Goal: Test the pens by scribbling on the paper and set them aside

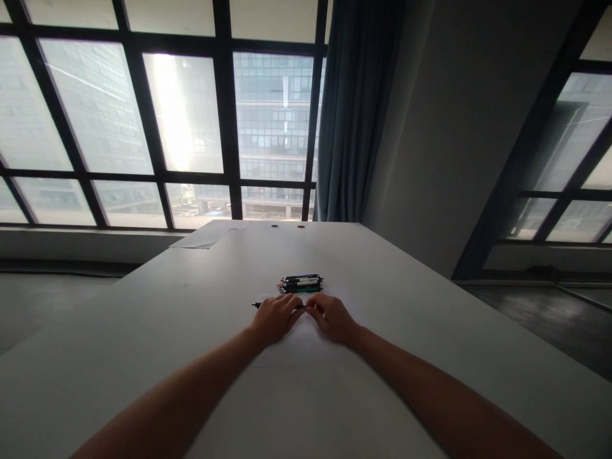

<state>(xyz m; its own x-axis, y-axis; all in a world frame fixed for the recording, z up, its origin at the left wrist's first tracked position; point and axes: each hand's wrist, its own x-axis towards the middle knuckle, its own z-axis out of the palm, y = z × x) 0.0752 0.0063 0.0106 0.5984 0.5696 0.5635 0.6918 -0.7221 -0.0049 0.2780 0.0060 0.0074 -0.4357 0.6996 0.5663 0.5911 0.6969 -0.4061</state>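
Observation:
Both my arms reach forward over a long white table. My left hand and my right hand meet over a white sheet of paper, and between them they hold a thin dark pen that lies crosswise, its tip sticking out to the left of my left hand. Just beyond my fingers a small pile of several pens with coloured parts lies on the table. Most of the held pen is hidden by my fingers.
A second sheet of paper lies at the far left end of the table. Two small round cable holes sit near the far edge. Large windows, a blue curtain and a grey wall stand behind.

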